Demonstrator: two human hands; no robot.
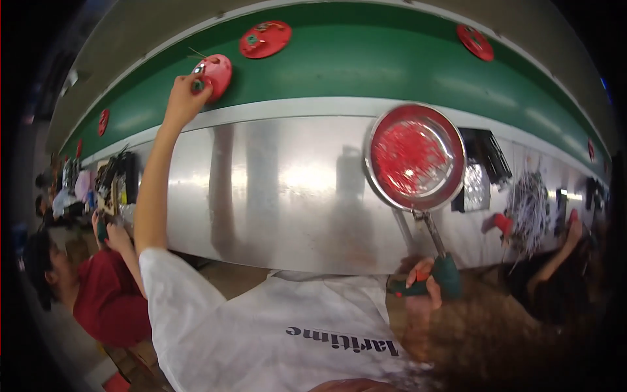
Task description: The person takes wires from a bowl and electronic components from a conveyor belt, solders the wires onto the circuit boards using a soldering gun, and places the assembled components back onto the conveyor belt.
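Note:
My left hand (187, 99) reaches forward to the green conveyor belt, fingers closed on the near edge of a round red disc (220, 70) with small fittings on its face. Close to my body, my right hand (424, 282) wraps round the handle of a green power screwdriver (447, 276). Its metal shaft points forward to the near rim of a round red dish (386, 130); whether they touch I cannot tell. Many thin red pieces (408, 157) lie in the shiny-bottomed dish, on the steel bench (281, 215).
Another red disc (265, 39) lies on the belt (366, 59), with a further one (475, 42) far right. Black trays (486, 157) and a heap of pale strips (532, 209) stand right of the dish. A person in red (111, 294) works at left; another person's arm (558, 261) shows at right.

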